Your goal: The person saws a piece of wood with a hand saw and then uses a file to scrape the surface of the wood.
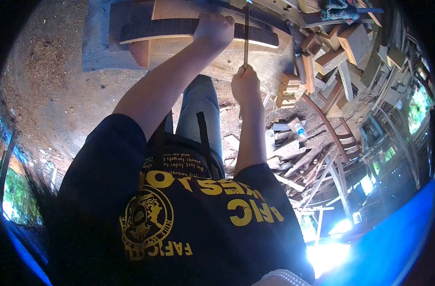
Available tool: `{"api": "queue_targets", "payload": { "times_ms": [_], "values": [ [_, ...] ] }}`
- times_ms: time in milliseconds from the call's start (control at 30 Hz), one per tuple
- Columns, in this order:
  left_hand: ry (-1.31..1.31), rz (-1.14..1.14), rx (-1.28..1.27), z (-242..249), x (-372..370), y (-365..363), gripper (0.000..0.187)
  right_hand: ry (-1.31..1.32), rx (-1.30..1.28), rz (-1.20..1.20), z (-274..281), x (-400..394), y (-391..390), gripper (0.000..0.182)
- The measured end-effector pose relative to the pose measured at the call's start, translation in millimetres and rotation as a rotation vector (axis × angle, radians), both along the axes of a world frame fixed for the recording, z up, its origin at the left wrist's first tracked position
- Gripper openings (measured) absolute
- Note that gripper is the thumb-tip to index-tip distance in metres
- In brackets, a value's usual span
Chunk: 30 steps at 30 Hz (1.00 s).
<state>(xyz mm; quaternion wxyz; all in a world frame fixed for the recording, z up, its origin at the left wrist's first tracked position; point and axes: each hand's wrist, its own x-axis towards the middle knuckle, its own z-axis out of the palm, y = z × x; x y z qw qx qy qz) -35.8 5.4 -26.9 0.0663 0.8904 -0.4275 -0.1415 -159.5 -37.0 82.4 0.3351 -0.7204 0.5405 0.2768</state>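
Note:
My left hand (214, 32) is closed at the top, pressed over a curved, dark-faced wooden piece (165, 31) with a pale edge. That piece lies across a wooden bench (222, 60). My right hand (246, 83) is closed around the near end of a long, thin, straight tool (246, 40). The tool points away from me, crossing over the curved piece just to the right of my left hand. It appears nearly edge-on, so its exact kind does not show.
Cut wooden blocks (355, 43) are piled right of the bench. A reddish wooden frame with slats (329, 128) leans among scrap wood (293, 162). A patterned cloth (339, 12) lies at the top right. Sawdust (48, 59) covers the ground on the left.

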Motion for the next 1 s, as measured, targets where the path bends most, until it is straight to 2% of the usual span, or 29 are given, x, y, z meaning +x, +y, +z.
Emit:
{"api": "queue_targets", "payload": {
  "times_ms": [100, 167, 267, 333, 400, 533, 667, 767, 800, 867, 933, 1000],
  "values": [
    [-0.005, -0.011, -0.017, 1.6, 1.2, -2.9, 0.016, -0.022, -0.025, 0.065, 16.1, -24.1, 10.7, 0.031],
    [-0.003, -0.014, 0.014, 4.2, 0.2, -1.5, 0.016, 0.007, 0.072, -0.052, 30.4, -33.9, 13.5, 0.025],
    [0.008, -0.015, 0.029, 8.9, 4.0, -2.5, 0.017, -0.055, 0.068, -0.083, 45.5, -27.8, 12.8, 0.026],
    [0.139, 0.009, 0.058, 12.0, 4.4, -4.1, 0.018, -0.044, 0.051, -0.077, 51.2, -28.5, 13.1, 0.026],
    [0.123, -0.011, 0.090, 16.8, 0.9, -5.1, 0.018, -0.031, 0.034, -0.075, 63.2, -31.6, 17.1, 0.027],
    [0.175, -0.004, 0.127, 19.7, 1.7, -6.7, 0.019, -0.027, 0.044, -0.206, 96.6, -66.4, 36.9, 0.027],
    [0.138, -0.032, 0.113, 22.6, 2.0, -5.9, 0.020, -0.037, -0.025, -0.251, 86.7, -123.4, 47.8, 0.023],
    [0.122, -0.049, 0.119, 25.2, 2.4, -5.9, 0.020, -0.196, -0.088, -0.291, 71.2, -128.9, 53.9, 0.017],
    [0.100, -0.063, 0.122, 25.3, 1.4, -5.0, 0.023, -0.188, -0.013, -0.373, 71.6, -121.4, 50.3, 0.015],
    [0.069, -0.093, 0.131, 19.9, -3.5, -0.2, 0.026, -0.259, -0.048, -0.371, 66.1, -114.7, 49.0, 0.015],
    [-0.173, -0.154, 0.041, 11.4, -11.2, 6.9, 0.034, -0.378, -0.100, -0.358, 57.0, -116.0, 50.8, 0.016],
    [-0.176, -0.182, 0.086, 5.0, -14.2, 7.6, 0.036, -0.347, -0.076, -0.396, 57.3, -116.4, 52.9, 0.016]
  ]
}}
